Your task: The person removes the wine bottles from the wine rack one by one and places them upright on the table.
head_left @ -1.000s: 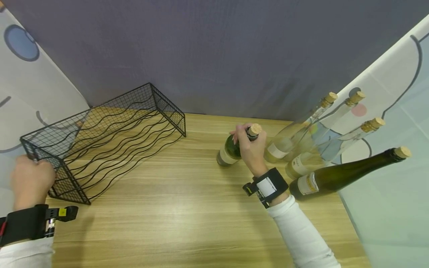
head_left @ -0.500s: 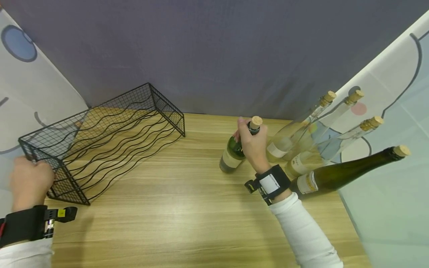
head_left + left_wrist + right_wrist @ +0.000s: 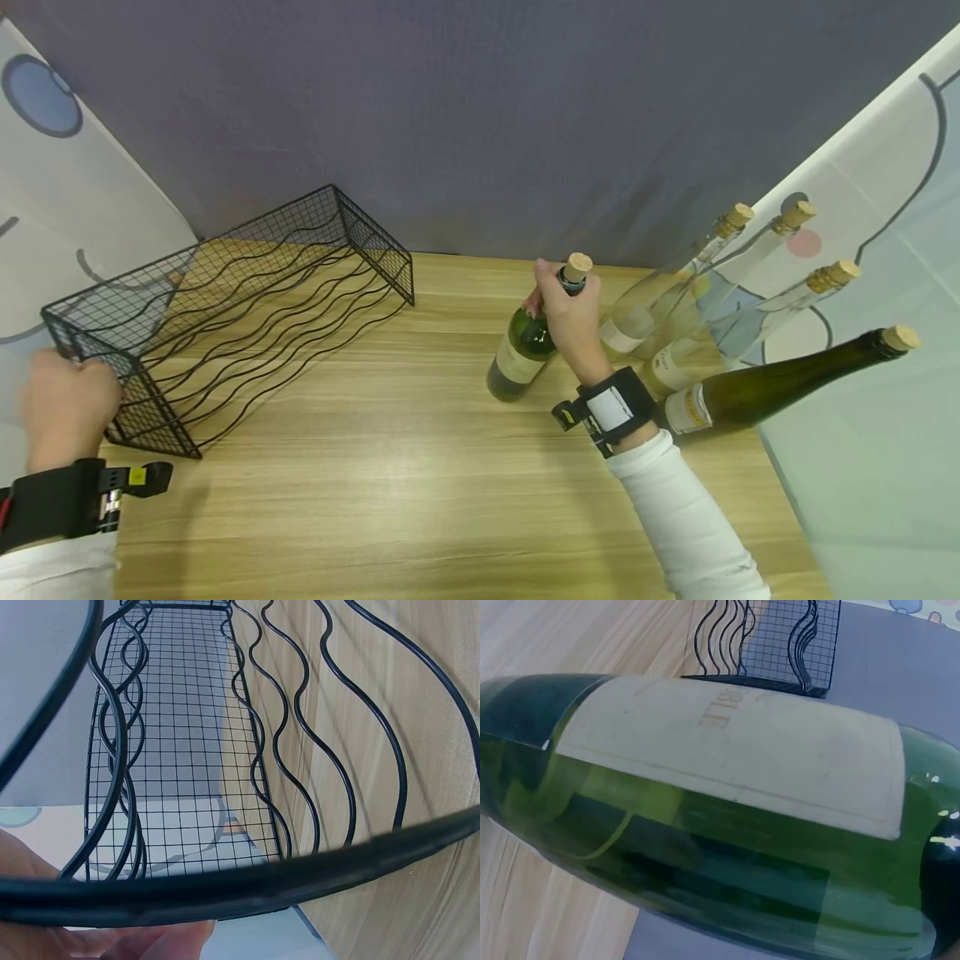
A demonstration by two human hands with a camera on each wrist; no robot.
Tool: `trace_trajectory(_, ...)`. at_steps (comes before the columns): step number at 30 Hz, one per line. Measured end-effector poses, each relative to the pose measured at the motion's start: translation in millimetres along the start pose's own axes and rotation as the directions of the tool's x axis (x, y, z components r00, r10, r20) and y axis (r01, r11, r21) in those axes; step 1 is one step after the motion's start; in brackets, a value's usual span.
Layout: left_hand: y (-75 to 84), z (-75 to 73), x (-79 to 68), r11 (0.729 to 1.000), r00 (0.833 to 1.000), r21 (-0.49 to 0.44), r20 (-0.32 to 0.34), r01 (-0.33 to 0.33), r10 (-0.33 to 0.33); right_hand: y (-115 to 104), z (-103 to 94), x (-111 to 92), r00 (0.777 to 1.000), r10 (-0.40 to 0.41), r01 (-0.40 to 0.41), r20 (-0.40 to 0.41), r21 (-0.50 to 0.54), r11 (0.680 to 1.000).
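My left hand [image 3: 72, 400] grips the near left end of a black wire wine rack [image 3: 277, 325], which stands on the wooden table with wavy bars and mesh sides. In the left wrist view, fingers [image 3: 169, 941] show beneath the dark frame bar [image 3: 247, 877]. My right hand [image 3: 572, 321] holds a green wine bottle [image 3: 519, 360] by its neck, just below the cork [image 3: 577, 265]. The bottle leans, its base toward the lower left. A cream label [image 3: 735, 750] wraps its body in the right wrist view, where the hand itself is mostly hidden.
Several clear corked bottles [image 3: 675, 371] stand at the right of the table, close beside my right forearm. In front of them is a tall olive-green bottle [image 3: 750, 392] with a cork. A grey panel [image 3: 480, 125] rises behind the wooden table [image 3: 375, 500].
My right hand has brought the green bottle up and slightly to the right, and more of its label shows. The left hand and the rack hold nearly still.
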State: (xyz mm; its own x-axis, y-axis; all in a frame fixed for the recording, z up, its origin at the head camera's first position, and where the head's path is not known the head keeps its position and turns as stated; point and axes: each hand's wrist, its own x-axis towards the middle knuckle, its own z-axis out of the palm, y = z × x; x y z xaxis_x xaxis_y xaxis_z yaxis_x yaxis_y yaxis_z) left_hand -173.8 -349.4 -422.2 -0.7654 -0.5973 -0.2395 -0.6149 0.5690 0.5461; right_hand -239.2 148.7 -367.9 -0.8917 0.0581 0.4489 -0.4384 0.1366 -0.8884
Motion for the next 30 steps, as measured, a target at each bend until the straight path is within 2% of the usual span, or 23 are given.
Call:
trace_trajectory(6, 0.5, 0.4, -1.3, 1.000, 1.000, -0.001, 0.006, 0.015, -0.015, 2.3, -0.1, 1.1, 1.000, 0.018, -0.017, -0.002, 0.031, 0.999)
trace_trajectory(14, 1.5, -0.2, -0.6, 1.000, 1.000, 0.008, 0.009, 0.023, -0.023, 1.8, 1.6, 1.2, 1.000, -0.010, 0.010, -0.012, 0.052, 0.999)
trace_trajectory(23, 1.9, 0.6, -1.0, 1.000, 1.000, 0.024, -0.022, 0.017, -0.016, 3.2, 0.8, -0.3, 1.000, -0.014, 0.014, -0.003, 0.071, 0.997)
trace_trajectory(30, 2.6, -0.1, -1.3, 1.000, 1.000, 0.020, -0.011, 0.017, -0.017, 2.6, -1.4, -0.8, 0.999, -0.031, 0.030, 0.015, 0.068, 0.997)
